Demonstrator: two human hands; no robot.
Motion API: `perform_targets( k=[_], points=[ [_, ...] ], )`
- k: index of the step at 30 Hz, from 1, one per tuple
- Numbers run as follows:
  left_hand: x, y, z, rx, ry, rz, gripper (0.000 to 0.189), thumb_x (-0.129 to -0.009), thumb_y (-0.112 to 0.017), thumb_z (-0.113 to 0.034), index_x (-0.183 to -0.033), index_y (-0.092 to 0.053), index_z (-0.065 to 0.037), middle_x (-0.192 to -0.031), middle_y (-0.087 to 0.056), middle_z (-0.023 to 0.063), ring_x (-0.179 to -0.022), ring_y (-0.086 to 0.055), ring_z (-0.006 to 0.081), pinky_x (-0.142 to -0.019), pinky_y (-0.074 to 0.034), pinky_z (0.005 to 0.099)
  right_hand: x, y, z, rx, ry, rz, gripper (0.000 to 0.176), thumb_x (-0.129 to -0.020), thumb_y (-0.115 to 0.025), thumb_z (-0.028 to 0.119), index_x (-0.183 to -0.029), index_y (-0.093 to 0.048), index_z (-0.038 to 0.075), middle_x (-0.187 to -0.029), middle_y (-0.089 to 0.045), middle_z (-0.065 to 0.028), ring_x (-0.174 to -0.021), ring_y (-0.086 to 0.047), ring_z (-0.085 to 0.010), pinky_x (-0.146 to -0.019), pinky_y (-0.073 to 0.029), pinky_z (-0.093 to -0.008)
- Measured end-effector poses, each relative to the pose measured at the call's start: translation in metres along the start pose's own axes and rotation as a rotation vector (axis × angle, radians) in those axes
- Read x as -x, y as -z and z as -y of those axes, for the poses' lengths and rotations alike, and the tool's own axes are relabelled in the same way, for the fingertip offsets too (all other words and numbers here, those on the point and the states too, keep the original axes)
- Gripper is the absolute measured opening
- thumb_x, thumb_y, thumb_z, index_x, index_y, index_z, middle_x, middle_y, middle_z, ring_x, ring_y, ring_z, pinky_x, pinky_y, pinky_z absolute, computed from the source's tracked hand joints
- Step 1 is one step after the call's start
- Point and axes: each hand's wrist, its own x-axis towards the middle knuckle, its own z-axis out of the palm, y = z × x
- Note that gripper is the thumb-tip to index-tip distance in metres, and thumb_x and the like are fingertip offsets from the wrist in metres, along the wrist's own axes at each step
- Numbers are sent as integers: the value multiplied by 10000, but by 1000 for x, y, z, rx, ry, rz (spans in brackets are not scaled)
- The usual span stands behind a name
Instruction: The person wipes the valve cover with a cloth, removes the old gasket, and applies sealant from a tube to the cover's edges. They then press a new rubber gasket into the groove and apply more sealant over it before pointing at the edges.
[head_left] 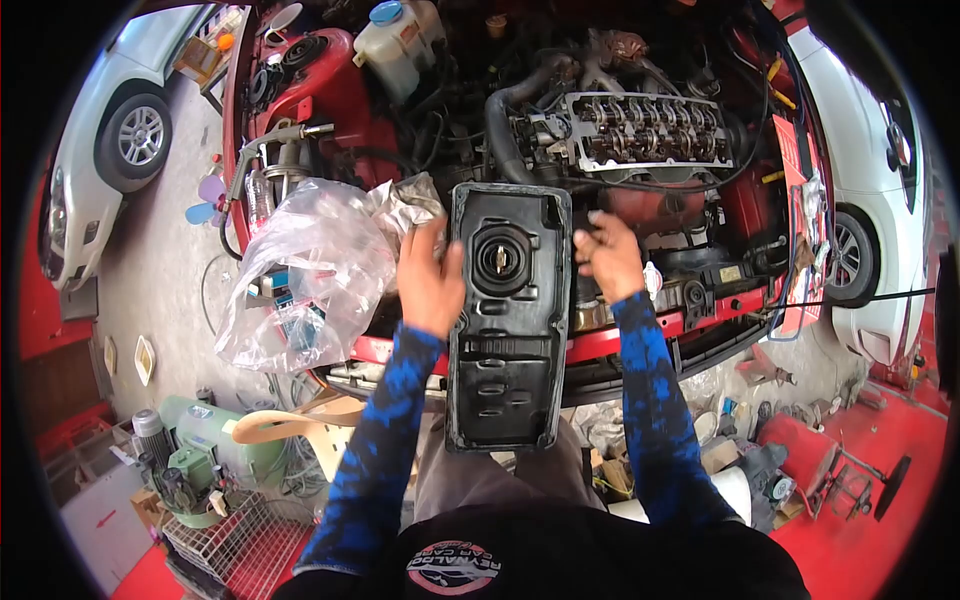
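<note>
Valve cover (505,330), black, fingers of left hand (432,285) and right hand (607,258) grasping its edges; shirt badge (453,568) reads "CAR CARE".

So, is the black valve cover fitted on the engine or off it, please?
Off. The left hand grips the valve cover by its side in front of the engine, whose camshafts lie exposed.
</note>
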Motion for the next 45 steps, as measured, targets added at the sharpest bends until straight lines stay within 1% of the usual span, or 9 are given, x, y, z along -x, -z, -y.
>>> perform_targets(
  k=[5,17,21,26,29,32,41,43,45],
  points=[
    [110,19,12,323,504,54,205,-867,-704,-26,-1053,-660,49,-934,-688,129,-822,-675,188,-738,-538,322,65,4,-38,-134,-130,56,485,-911,-676,25,-1351,-479,-29,-867,-654,-86,-674,-596,-118,-527,-495,-264],
    [98,37,22,553,795,255,174,-844,-770,-88,-867,-673,54,-754,-663,32,-657,-569,94,-610,-473,272,85,-2,-64,-59,23,66,420,-880,-690,-26,-1260,-511,-34,-832,-673,-84,-705,-593,-107,-627,-466,-247],
    [92,18,30,379,548,137,175,-862,-742,-106,-866,-684,59,-726,-676,52,-634,-570,97,-600,-473,274,100,3,-71,-63,-21,123,481,-879,-694,-27,-1312,-485,-26,-881,-678,-90,-712,-582,-106,-617,-465,-250],
    [80,25,35,461,646,224,189,-835,-754,-112,-854,-676,59,-712,-684,75,-638,-585,99,-603,-476,281,93,0,-67,24,-43,120,497,-863,-691,-42,-1314,-483,-27,-848,-672,-87,-714,-593,-123,-639,-471,-256],
    [61,28,28,406,681,392,144,-880,-713,-96,-920,-667,34,-746,-670,32,-638,-576,102,-582,-464,272,79,-5,-67,-76,145,66,511,-848,-698,-45,-1312,-483,-29,-810,-666,-87,-708,-601,-132,-653,-478,-271],
    [38,15,18,160,374,166,252,-811,-777,-126,-916,-666,74,-765,-706,126,-656,-638,180,-641,-514,324,62,-8,-55,127,121,-11,555,-831,-726,-23,-1327,-477,-37,-795,-665,-81,-684,-602,-137,-636,-486,-273],
    [1,1,44,246,537,399,197,-877,-737,-115,-930,-653,54,-790,-659,53,-628,-574,93,-488,-470,250,38,-11,-43,-151,129,-11,528,-845,-705,-54,-1319,-472,-63,-816,-659,-79,-655,-578,-109,-566,-463,-251],
    [-5,-5,42,263,445,196,250,-827,-770,-143,-929,-699,74,-788,-725,140,-696,-673,175,-668,-526,317,25,-13,-40,-191,157,-27,512,-848,-699,-58,-1309,-478,-62,-818,-661,-82,-662,-581,-112,-570,-462,-250],
    [-13,-10,42,238,425,187,257,-816,-773,-141,-936,-709,77,-815,-735,162,-732,-699,196,-686,-536,323,14,-14,-37,-193,188,-31,497,-848,-694,-63,-1299,-485,-62,-822,-665,-87,-667,-586,-114,-566,-463,-252]
  ],
)
